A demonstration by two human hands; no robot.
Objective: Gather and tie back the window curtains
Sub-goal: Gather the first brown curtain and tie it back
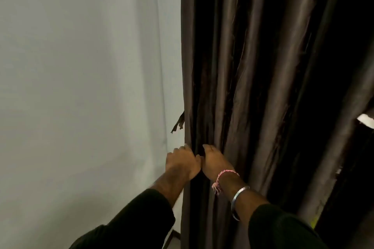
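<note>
The left hand (182, 160) and right hand (215, 162) sit knuckle to knuckle at the left edge of the dark brown curtain (263, 77), fingers curled into its folds and gripping the gathered cloth. The curtain hangs with its long axis upright, pleats running top to bottom. A pale wall (81, 87) lies left of the curtain. A thin dark strip (178, 123) sticks out from the curtain's edge above the hands. The right wrist wears a pink thread (223, 176) and a metal bangle (237, 200).

left hand (182, 162): reached forward, knuckles up, fingers curled | right hand (215, 162): alongside and touching the left, fingers curled out of sight | arms: both stretched out, dark sleeves pushed back from the wrists
</note>
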